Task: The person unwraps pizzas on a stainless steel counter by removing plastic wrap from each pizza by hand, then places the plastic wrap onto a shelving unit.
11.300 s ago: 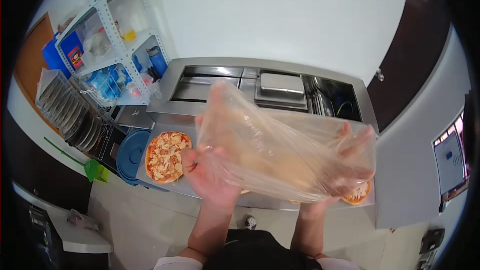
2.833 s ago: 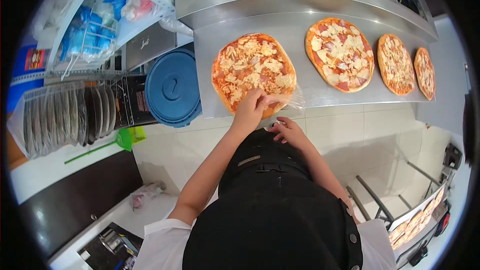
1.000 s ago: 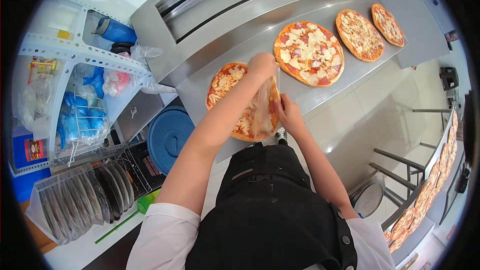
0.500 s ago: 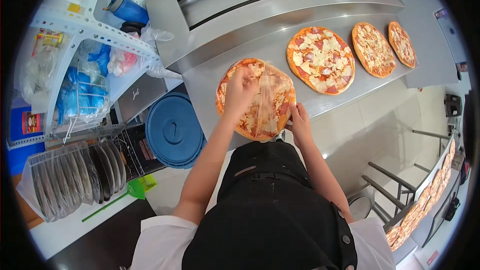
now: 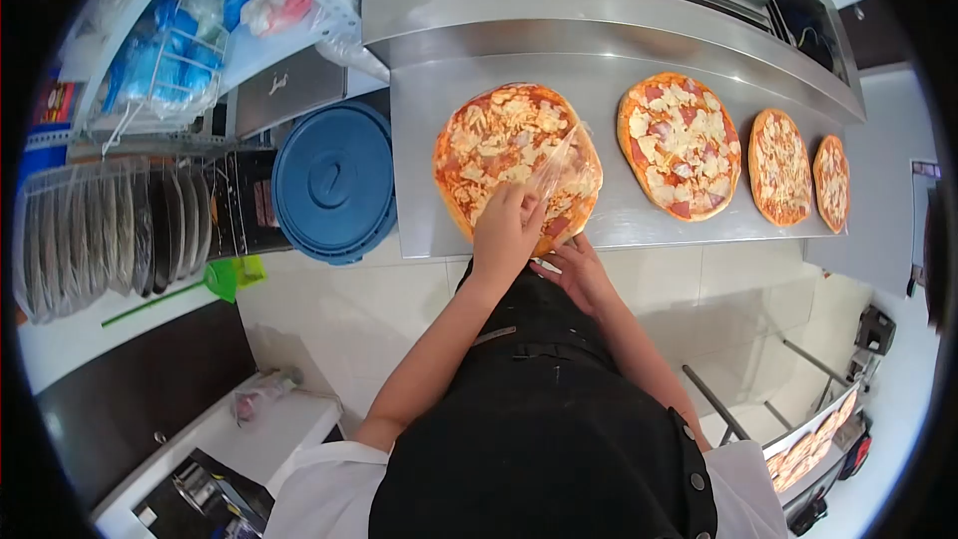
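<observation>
A pizza (image 5: 494,135) with cheese and meat pieces lies at the left of the steel counter, its near edge at the counter's front. Clear plastic film (image 5: 566,168) covers part of its right side and gathers into creases toward my left hand (image 5: 507,235). That hand is over the near part of the pizza, its fingers pinched on the film. Beside the near right rim is my right hand (image 5: 581,274), with its fingers apart and the thumb close to the crust. Whether it presses on the pizza or the film is hard to see.
Farther right on the steel counter (image 5: 424,190) lie a second pizza (image 5: 681,145), a third pizza (image 5: 780,168) and a narrow-looking one (image 5: 831,183). A blue lidded bin (image 5: 334,180) stands left of the counter. Wrapped round pans (image 5: 95,235) stand in a rack farther left.
My left hand has moved toward the pizza's near edge, drawing the film with it, and more topping is bare. My right hand has shifted down along the rim. The view has turned.
</observation>
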